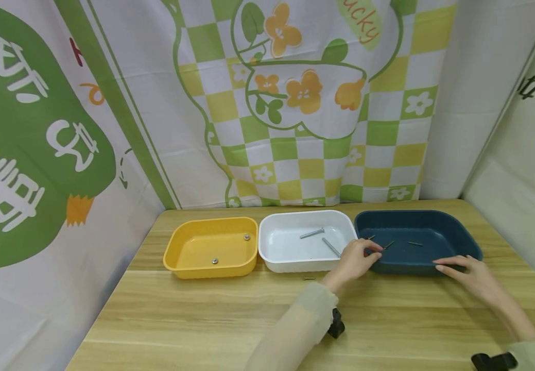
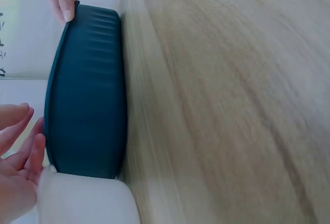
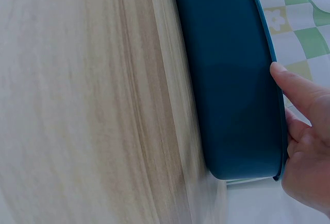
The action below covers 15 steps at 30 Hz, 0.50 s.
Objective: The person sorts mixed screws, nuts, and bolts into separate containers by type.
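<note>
My left hand (image 1: 356, 257) reaches over the near left corner of the dark blue tray (image 1: 417, 267). Its fingertips are beside a small brass-coloured screw (image 1: 389, 245); whether they pinch it cannot be made out. In the left wrist view, some fingers of that hand (image 2: 18, 157) pass behind the tray's rim. The tray's near rim, toward the right, is held by my right hand (image 1: 473, 278), its fingertips on the edge. A second small screw (image 1: 414, 243) lies on the tray floor, and another screw (image 1: 371, 237) sits near the left wall.
To the left, a white tray (image 1: 290, 265) holds a long silver bolt (image 1: 312, 233) and another long bolt (image 1: 331, 247). Farther left, a yellow tray (image 1: 211, 273) contains two small metal nuts (image 1: 214, 261). One small screw (image 1: 309, 279) lies on the wooden table (image 1: 193, 319) before the white tray.
</note>
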Motion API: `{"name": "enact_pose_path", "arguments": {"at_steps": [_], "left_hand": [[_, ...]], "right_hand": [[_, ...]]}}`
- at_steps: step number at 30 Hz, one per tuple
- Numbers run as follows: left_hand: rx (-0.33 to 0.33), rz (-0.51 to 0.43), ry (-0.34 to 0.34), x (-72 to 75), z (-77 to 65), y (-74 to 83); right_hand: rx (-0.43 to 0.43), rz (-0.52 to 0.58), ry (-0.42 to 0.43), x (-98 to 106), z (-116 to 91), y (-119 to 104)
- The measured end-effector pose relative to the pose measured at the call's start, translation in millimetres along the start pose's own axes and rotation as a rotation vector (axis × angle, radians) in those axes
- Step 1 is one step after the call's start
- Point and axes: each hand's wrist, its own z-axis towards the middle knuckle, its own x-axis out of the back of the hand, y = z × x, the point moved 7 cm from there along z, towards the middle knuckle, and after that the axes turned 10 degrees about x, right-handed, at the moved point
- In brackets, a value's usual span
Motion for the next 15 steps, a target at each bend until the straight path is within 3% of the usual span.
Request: {"name": "enact_pose_path", "arguments": {"at_steps": [8,15], "left_hand": [[-0.061,-0.097,-0.060,7.4,-9.5,1.1],[-0.064,-0.175,-0.130,12.6,-19.7,-0.8]], "right_hand": [[0.019,0.003,0.009,0.7,-0.5,-0.9],[0.016,0.002,0.007,0.1,0.4,-0.3]]}}
